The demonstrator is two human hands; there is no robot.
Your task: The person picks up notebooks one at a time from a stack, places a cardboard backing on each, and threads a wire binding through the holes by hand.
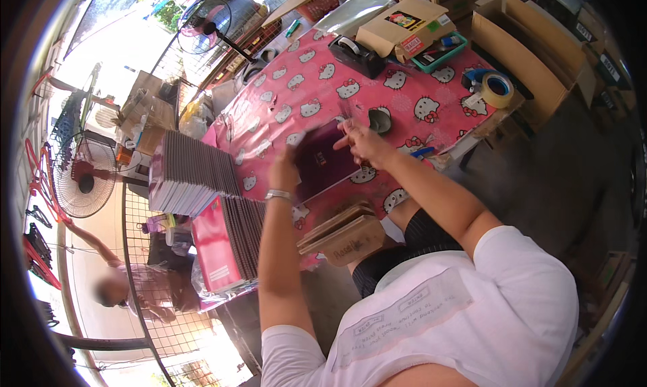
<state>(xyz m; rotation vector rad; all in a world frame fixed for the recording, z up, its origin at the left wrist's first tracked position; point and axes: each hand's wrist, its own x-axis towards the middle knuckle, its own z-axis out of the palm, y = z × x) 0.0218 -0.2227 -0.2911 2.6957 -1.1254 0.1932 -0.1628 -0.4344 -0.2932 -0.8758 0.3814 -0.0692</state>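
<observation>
A dark purple book is held tilted above the pink cartoon-print tablecloth. My left hand, blurred by motion, is closed on its left edge. At the opposite edge my right hand has its fingers over the cover, the others curled in. A small dark round bowl sits just beyond my right hand. Left of my left forearm stand tall stacks of similar books, one stack behind a nearer stack with a pink cover.
Folded brown cardboard lies near my lap. Farther back are a black tape dispenser, a green tray, tape rolls and an open carton. Fans stand at the left, where another person is beyond a wire grille.
</observation>
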